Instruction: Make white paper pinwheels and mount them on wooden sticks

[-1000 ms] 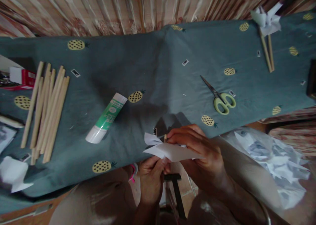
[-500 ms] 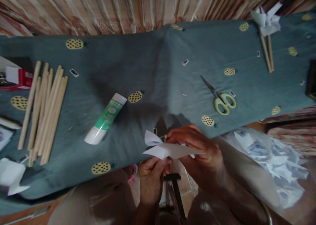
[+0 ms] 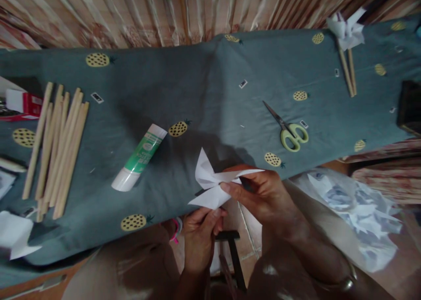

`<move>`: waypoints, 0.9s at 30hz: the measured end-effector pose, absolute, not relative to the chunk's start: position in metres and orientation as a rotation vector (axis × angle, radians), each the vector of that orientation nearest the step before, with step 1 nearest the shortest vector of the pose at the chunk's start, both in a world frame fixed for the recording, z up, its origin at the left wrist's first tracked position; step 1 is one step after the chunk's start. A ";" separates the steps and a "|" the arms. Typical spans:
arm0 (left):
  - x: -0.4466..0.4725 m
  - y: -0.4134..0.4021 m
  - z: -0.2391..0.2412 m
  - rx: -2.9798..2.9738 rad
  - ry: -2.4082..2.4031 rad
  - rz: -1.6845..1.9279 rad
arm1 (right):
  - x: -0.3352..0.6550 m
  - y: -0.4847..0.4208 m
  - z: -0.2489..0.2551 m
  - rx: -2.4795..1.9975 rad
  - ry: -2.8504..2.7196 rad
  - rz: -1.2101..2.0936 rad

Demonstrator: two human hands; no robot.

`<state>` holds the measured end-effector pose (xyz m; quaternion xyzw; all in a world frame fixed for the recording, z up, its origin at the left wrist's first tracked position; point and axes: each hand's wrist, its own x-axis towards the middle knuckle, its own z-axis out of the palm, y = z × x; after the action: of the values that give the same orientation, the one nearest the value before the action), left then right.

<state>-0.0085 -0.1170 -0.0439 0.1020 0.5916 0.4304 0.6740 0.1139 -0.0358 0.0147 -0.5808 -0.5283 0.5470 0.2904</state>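
Observation:
A white paper pinwheel [image 3: 210, 197] with folded, pointed blades is held over the table's near edge. My right hand [image 3: 263, 199] grips it, thumb pressed at its centre and the other fingers behind the paper. Just below, my left hand [image 3: 200, 225] is closed in a pinch at the lower blade; what lies inside its fingers is hidden. A green and white glue stick [image 3: 140, 157] lies to the left of the pinwheel. Scissors with light green handles [image 3: 294, 137] rest open-bladed or nearly closed to the right, blades pointing up-left.
Several wooden sticks [image 3: 57, 153] lie at the left, beside a red box [image 3: 31, 105] and a white paper piece [image 3: 16, 234]. White pinwheels on sticks [image 3: 347, 30] lie at the far right. A clear bag of folded white paper [image 3: 355, 212] sits below the table's right side.
The pinwheel has tilted so its face shows more toward me. My right thumb has come round onto its centre. My left hand stays closed below it. The view shifted slightly.

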 end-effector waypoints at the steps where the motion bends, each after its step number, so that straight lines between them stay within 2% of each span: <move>1: -0.008 -0.117 -0.044 0.229 1.332 0.970 | 0.114 -0.034 0.015 -1.530 -1.402 1.500; 12: -0.012 -0.120 -0.041 0.282 1.361 0.963 | 0.115 -0.035 0.016 -1.484 -1.387 1.535; 22: -0.017 -0.125 -0.045 0.400 1.378 0.978 | 0.122 -0.029 0.014 -1.449 -1.305 1.732; 27: -0.013 -0.124 -0.045 0.385 1.376 1.049 | 0.122 -0.026 0.013 -1.570 -1.498 1.636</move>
<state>-0.0128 -0.1237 -0.0451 0.1682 0.6012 0.4584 0.6326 0.1219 -0.0260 0.0132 -0.5649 -0.5389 0.5884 0.2104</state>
